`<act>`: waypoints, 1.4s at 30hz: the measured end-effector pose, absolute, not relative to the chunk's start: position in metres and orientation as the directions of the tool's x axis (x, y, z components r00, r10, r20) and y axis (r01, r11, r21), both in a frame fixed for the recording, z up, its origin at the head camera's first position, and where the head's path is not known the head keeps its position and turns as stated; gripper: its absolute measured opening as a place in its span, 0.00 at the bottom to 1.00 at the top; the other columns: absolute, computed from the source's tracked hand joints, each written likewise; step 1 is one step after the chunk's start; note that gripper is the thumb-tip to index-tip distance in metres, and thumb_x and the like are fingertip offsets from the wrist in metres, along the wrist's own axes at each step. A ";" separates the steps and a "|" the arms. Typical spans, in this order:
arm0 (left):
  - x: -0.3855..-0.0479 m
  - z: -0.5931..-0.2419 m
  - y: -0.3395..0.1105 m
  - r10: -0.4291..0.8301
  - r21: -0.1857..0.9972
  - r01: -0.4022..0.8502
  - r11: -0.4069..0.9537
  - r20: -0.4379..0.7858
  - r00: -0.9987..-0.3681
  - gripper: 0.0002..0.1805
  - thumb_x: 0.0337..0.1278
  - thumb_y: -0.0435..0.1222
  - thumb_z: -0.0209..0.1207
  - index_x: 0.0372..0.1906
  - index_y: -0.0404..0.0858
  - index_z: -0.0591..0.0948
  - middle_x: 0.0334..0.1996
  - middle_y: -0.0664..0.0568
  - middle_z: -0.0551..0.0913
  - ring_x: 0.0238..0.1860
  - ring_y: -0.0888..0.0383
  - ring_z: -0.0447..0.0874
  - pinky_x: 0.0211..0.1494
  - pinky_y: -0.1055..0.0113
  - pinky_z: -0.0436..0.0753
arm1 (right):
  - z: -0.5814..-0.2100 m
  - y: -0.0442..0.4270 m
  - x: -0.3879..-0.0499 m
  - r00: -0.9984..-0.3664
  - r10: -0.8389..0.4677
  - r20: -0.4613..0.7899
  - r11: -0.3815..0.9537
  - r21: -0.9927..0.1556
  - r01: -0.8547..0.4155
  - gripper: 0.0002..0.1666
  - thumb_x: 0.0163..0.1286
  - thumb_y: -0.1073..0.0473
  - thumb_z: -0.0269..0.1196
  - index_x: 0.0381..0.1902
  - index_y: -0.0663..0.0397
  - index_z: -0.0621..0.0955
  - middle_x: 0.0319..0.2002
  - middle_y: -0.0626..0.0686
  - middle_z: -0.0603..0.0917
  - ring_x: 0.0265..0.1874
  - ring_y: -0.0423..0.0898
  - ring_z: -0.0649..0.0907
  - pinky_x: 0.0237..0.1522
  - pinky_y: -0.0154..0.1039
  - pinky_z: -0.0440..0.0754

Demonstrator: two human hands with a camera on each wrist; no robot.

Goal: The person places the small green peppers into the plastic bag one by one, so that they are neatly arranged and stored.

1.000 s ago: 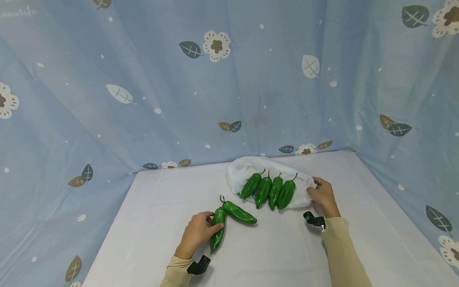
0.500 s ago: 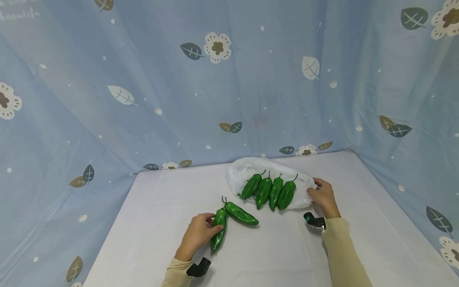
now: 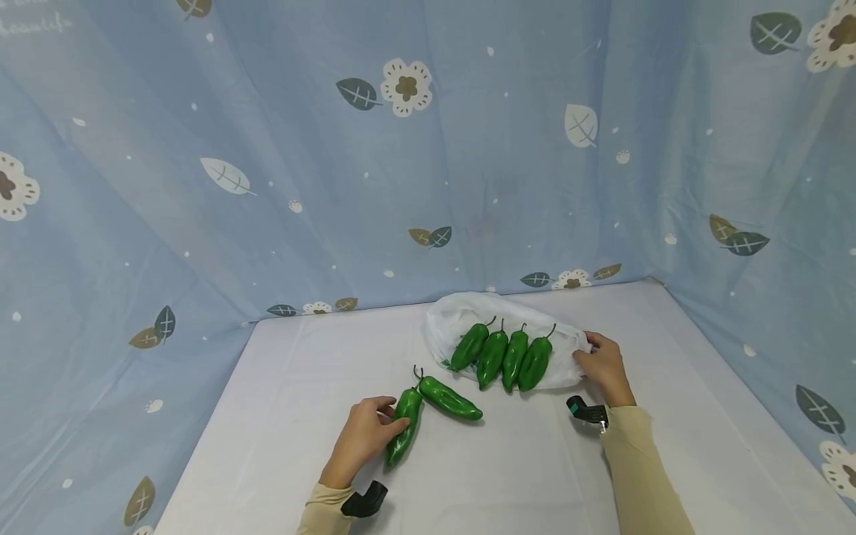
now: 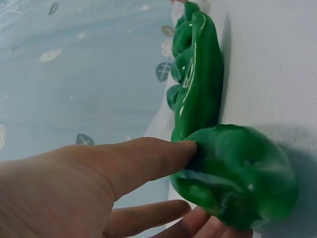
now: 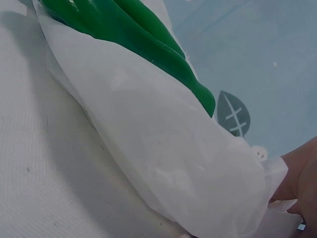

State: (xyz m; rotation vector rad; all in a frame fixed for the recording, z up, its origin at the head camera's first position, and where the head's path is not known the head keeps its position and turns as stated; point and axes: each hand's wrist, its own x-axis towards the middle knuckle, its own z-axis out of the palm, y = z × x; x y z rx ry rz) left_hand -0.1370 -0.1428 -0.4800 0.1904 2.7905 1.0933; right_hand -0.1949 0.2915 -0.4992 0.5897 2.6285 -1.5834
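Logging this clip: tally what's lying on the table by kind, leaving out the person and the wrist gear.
Green peppers: 6 (4 grouped at the bag, 2 apart from it)
White plastic bag: 1
Total: 7

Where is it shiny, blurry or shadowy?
Left wrist view: the green chili pepper in the left hand is blurry, and the chili pepper behind it has a white streak; right wrist view: a broad shadow darkens the white cloth beside the plastic bag; head view: small glints on several chili peppers.
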 end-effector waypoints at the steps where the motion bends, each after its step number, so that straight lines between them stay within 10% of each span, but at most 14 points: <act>1: -0.137 -0.480 -0.143 0.164 0.682 0.065 0.728 -0.081 -0.983 0.28 0.57 0.40 0.73 0.58 0.27 0.83 0.41 0.46 0.89 0.38 0.57 0.89 0.37 0.64 0.86 | -0.499 0.292 -0.195 -0.930 0.307 -0.204 0.417 -0.849 0.324 0.38 0.72 0.64 0.51 0.77 0.72 0.61 0.75 0.75 0.64 0.73 0.71 0.67 0.73 0.65 0.69; 42: -0.139 -0.470 -0.152 0.086 0.703 0.092 0.705 0.045 -0.995 0.18 0.57 0.40 0.73 0.48 0.33 0.89 0.41 0.47 0.91 0.38 0.58 0.88 0.38 0.66 0.85 | -0.501 0.292 -0.197 -0.925 0.316 -0.213 0.417 -0.844 0.337 0.37 0.73 0.64 0.52 0.78 0.71 0.61 0.76 0.75 0.63 0.74 0.71 0.66 0.74 0.65 0.68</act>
